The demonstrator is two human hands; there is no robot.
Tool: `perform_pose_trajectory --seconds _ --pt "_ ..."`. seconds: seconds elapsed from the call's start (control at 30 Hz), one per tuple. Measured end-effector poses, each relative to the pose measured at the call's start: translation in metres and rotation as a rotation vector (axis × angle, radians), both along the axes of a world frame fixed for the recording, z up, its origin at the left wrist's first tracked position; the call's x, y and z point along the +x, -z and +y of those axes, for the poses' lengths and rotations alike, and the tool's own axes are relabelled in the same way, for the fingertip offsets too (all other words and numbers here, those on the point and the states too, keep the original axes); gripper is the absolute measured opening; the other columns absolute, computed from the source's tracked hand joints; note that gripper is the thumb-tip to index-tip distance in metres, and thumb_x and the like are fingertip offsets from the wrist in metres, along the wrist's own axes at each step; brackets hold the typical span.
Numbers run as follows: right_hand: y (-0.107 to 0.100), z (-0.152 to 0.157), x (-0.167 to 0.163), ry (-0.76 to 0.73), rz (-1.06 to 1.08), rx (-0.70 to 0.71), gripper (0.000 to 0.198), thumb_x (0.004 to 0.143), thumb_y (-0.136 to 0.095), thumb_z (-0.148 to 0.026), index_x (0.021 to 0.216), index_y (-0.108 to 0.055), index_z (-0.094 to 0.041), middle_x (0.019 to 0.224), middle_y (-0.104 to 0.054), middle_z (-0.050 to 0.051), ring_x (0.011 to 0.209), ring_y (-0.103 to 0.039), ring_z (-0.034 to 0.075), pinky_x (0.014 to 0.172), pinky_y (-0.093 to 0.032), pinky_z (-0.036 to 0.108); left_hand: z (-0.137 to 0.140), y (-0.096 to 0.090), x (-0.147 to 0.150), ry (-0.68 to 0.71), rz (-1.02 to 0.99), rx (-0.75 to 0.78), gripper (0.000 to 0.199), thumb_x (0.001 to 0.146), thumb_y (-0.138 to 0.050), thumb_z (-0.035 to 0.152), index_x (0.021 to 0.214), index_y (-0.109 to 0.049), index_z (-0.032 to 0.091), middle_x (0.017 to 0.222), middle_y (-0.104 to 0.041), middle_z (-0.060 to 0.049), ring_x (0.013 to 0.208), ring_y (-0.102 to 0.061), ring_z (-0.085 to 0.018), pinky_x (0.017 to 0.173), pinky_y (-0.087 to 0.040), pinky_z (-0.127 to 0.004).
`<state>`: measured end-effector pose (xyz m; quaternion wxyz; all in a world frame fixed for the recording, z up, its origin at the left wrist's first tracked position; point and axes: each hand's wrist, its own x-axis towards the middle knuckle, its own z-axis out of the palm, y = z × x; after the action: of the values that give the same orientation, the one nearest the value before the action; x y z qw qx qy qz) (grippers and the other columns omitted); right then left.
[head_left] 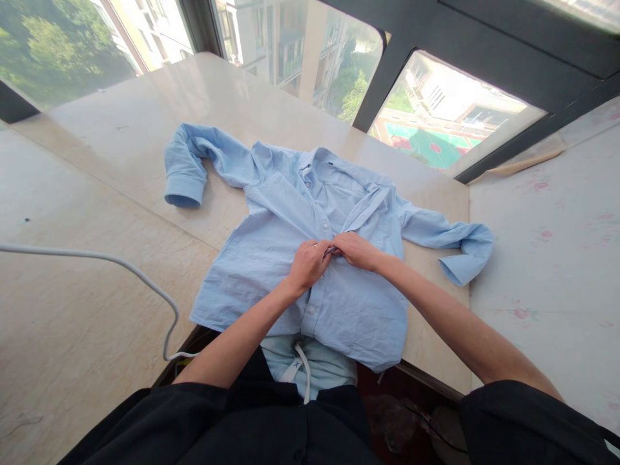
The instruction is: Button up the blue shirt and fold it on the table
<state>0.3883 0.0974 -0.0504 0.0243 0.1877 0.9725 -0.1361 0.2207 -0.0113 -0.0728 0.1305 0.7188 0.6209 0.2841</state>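
A light blue button-up shirt [271,239] lies front side up on a pale stone sill, its collar away from me and its sleeves spread to both sides. Its upper front hangs open in a V, while buttons show down the lower placket. At the middle of the placket, my left hand [310,261] pinches the shirt's front edge. My right hand [356,250] meets it there, fingers closed on the same fabric. Whatever button lies between the fingertips is hidden.
A white cable [126,263] curves over the stone surface [72,310] at left. Windows with dark frames [378,90] stand behind the shirt. A floral-patterned wall [542,271] borders the right side. Below the sill's front edge, clear plastic [394,420] lies in shadow.
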Motion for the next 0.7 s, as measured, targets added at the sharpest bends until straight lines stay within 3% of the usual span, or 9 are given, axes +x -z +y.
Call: perform_pose_trajectory --seconds 0.47,0.7 --pt "-0.002 0.007 0.002 0.062 0.132 -0.192 0.016 0.086 -0.056 -0.01 0.094 -0.068 -0.016 0.089 -0.07 0.007 0.087 -0.062 0.022 0.081 -0.04 0.031 0.0 0.003 -0.001 0.012 -0.013 0.026 0.009 0.095 -0.058 0.024 0.101 -0.059 0.018 0.091 -0.068 -0.004 0.091 -0.061 -0.02 0.08 -0.043 -0.031" --pt "0.008 -0.006 0.012 0.063 0.382 -0.126 0.016 0.095 -0.054 -0.02 0.097 -0.069 -0.017 0.093 -0.071 0.008 0.09 -0.063 0.023 0.084 -0.047 0.036 -0.005 0.005 0.0 0.062 0.052 0.123 0.012 0.097 -0.052 0.022 0.102 -0.062 0.017 0.085 -0.066 -0.005 0.089 -0.059 -0.021 0.079 -0.043 -0.033"
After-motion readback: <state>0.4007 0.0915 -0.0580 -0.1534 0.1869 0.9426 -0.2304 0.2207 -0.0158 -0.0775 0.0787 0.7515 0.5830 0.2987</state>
